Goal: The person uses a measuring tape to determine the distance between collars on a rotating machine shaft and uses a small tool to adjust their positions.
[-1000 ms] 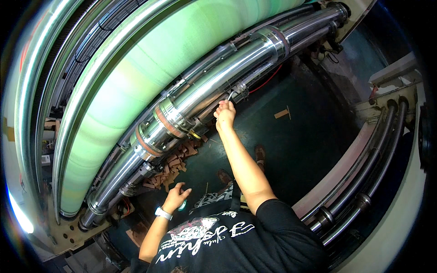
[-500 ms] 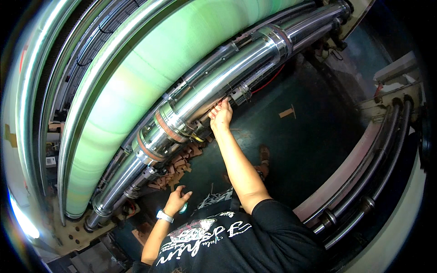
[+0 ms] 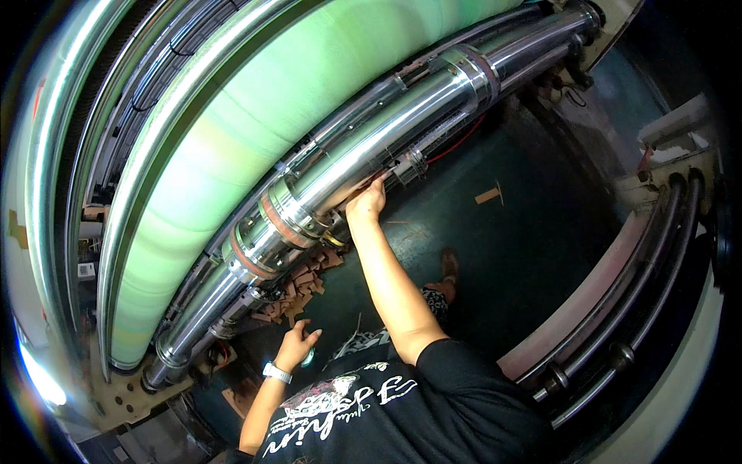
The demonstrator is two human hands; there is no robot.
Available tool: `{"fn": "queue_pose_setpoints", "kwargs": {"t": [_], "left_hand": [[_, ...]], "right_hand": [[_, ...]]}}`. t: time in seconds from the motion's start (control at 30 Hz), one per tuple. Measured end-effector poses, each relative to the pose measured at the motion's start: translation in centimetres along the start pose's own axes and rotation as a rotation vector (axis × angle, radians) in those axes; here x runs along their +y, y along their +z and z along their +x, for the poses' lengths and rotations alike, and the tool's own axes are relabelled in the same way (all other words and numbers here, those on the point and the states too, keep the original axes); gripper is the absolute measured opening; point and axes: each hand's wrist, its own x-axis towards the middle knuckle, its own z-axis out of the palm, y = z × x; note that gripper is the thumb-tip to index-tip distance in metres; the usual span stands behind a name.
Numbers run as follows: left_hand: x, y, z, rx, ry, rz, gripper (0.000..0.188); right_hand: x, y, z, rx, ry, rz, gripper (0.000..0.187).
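My right hand (image 3: pixel 366 204) reaches up to the underside of a polished metal shaft (image 3: pixel 371 143) with rings on it. Its fingertips are partly hidden beneath the shaft, just left of a small cylindrical metal fitting (image 3: pixel 408 167). Whether they grip anything there does not show. Lower and to the left, my left hand (image 3: pixel 294 345) is held in front of my body, a watch on its wrist. A small round pale-green thing (image 3: pixel 309 358) sits in its palm, mostly covered by the hand, with thumb and forefinger sticking out.
A large pale-green roller (image 3: pixel 232 147) runs alongside the shaft. Brown cardboard scraps (image 3: pixel 297 290) lie heaped on the floor below it, with one loose piece (image 3: pixel 488 196) farther right. Dark metal bars (image 3: pixel 618 309) and a pale roller (image 3: pixel 580 309) stand at the right.
My right hand has shifted slightly left and down along the underside of the shaft, its fingers now more hidden. My left hand has hardly moved.
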Motion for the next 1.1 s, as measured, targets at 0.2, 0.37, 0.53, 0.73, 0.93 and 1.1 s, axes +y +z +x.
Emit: {"fn": "queue_pose_setpoints", "kwargs": {"t": [0.2,0.37,0.53,0.73,0.93,1.1], "left_hand": [[-0.6,1.0,0.0,-0.021,-0.016,-0.011,0.048],[0.7,1.8,0.5,-0.02,-0.01,-0.037,0.049],[3.3,2.3,0.9,-0.05,0.026,-0.03,0.049],[3.7,3.3,1.1,-0.037,0.057,-0.037,0.05],[3.1,3.8,0.5,0.023,0.022,-0.074,0.048],[2.8,5.5,-0.4,0.085,-0.067,-0.173,0.051]], "right_hand": [[-2.0,0.5,-0.4,0.036,0.045,-0.155,0.031],[-6.3,-0.5,-2.3,-0.028,0.222,-0.338,0.035],[-7.7,-0.1,-2.2,-0.008,0.25,-0.484,0.035],[-10.3,-0.4,-0.9,-0.063,0.502,-0.516,0.035],[-12.7,-1.2,0.2,-0.258,0.791,-0.438,0.04],[-18.5,0.6,3.9,-0.348,0.916,-1.045,0.038]]}}
